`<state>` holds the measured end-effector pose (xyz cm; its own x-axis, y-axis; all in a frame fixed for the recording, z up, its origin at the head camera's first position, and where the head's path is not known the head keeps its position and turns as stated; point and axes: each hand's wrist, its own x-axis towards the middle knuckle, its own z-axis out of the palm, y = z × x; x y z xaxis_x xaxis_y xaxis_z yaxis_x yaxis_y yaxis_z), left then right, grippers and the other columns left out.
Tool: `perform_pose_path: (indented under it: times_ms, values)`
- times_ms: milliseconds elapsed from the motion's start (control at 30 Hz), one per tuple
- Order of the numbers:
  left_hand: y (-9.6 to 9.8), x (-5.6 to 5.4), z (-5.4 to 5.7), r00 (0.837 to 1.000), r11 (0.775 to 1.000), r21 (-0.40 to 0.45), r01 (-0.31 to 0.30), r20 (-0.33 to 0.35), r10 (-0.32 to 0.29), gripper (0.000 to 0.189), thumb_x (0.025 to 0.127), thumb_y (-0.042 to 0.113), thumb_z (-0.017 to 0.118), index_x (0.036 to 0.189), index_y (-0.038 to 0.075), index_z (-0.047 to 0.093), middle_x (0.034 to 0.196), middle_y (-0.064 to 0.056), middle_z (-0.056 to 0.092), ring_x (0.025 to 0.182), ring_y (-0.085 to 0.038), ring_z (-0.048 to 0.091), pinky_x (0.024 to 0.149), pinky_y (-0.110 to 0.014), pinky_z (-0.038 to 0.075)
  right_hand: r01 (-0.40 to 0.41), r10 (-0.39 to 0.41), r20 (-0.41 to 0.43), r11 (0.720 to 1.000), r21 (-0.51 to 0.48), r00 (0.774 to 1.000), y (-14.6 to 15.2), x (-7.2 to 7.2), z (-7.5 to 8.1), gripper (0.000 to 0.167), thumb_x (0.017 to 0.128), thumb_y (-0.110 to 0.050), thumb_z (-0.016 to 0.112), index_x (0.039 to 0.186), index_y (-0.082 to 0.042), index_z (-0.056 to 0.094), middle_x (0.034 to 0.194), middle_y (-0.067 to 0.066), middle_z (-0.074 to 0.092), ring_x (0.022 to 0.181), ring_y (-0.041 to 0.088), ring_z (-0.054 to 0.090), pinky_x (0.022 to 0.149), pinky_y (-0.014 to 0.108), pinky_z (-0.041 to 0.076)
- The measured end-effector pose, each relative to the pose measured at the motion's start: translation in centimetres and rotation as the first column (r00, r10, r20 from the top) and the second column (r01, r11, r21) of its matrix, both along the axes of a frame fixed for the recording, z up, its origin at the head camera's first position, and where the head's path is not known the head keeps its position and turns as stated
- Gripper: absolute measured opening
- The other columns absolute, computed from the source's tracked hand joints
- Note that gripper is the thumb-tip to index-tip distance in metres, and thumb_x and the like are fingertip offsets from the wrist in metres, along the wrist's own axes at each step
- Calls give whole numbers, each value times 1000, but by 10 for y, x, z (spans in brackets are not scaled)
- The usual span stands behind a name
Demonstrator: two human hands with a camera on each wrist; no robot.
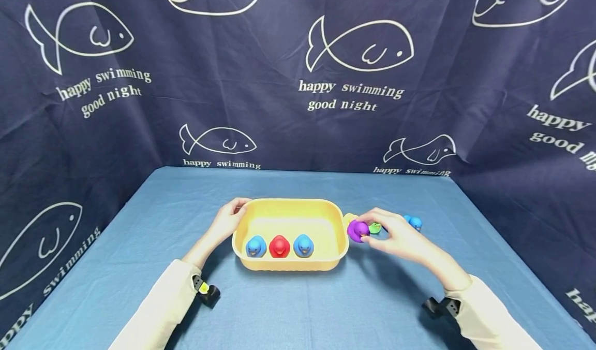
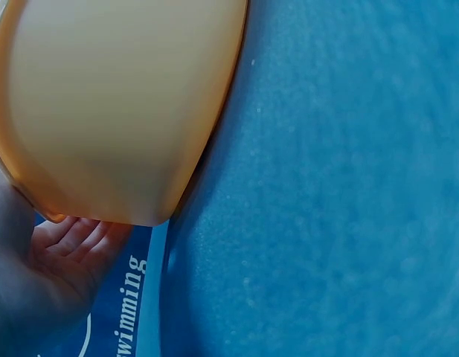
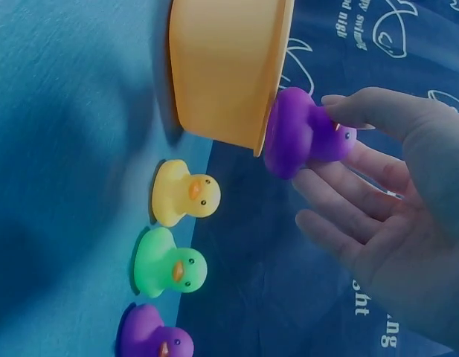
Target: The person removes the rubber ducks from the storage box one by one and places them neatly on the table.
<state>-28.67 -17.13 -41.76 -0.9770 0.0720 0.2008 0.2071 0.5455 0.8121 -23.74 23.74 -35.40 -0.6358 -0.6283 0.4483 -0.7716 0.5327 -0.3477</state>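
A yellow plastic basin point(image 1: 291, 265) sits mid-table with two blue rubber ducks point(image 1: 256, 247) and a red rubber duck point(image 1: 279, 247) lined up along its near side. My left hand point(image 1: 230, 218) grips the basin's left end, thumb at the rim and fingers behind the wall. With my right hand point(image 1: 393, 234) I pinch a purple rubber duck point(image 3: 292, 134) between thumb and fingers. It is raised above the table beside the basin's right end, overlapping the rim in the right wrist view.
Right of the basin, a yellow duck point(image 3: 183, 193), a green duck point(image 3: 168, 264) and another purple duck point(image 3: 151, 335) stand in a row on the blue cloth. A blue duck point(image 1: 413, 222) is farther right. A dark fish-print curtain point(image 1: 279, 81) surrounds the table's back and sides.
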Motion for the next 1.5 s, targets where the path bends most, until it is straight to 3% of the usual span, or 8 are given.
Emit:
perform_pose_path:
  times_ms: [133, 367, 700, 933, 1500]
  values:
    - [-1, -1, -1, 1000, 1000, -3, -1, -1, 1, 29, 97, 15, 48, 122, 3, 58, 113, -18, 63, 100, -29, 61, 87, -42, 49, 6, -6, 2, 1000, 15, 1000, 3, 0, -3, 32, 76, -8, 75, 106, -11, 65, 96, -8, 62, 88, 6, 59, 80, 24, 49]
    - [-1, -1, -1, 1000, 1000, -12, -4, -1, 4, 29, 97, 16, 48, 122, 3, 58, 111, -18, 63, 99, -28, 61, 85, -39, 49, 0, -1, 35, 999, 47, 999, 6, 1, -14, 33, 73, -5, 76, 104, -8, 65, 94, -5, 64, 87, 9, 60, 78, 37, 53]
    - [0, 0, 0, 1000, 1000, 0, -1, 3, 1, 29, 97, 16, 48, 121, 3, 58, 111, -17, 63, 98, -28, 61, 85, -39, 49, 29, -43, 96, 990, 136, 994, 6, 1, -26, 34, 77, -9, 73, 109, -6, 64, 99, -3, 68, 95, 16, 62, 85, 38, 50]
    - [-1, 0, 0, 1000, 1000, -1, -3, -5, 3, 29, 97, 16, 49, 121, 3, 58, 111, -17, 63, 98, -27, 61, 84, -38, 49, 24, -46, 160, 990, 137, 986, 4, 3, -29, 32, 78, -8, 73, 108, -7, 63, 98, -1, 67, 93, 16, 63, 85, 39, 50]
    - [0, 1, 0, 1000, 1000, -6, -7, 2, 7, 29, 97, 16, 49, 121, 3, 58, 111, -17, 63, 98, -28, 61, 85, -38, 49, 10, -31, 169, 992, 123, 985, 4, 2, -40, 32, 78, -11, 74, 108, -8, 63, 97, -3, 66, 91, 12, 61, 83, 37, 51]
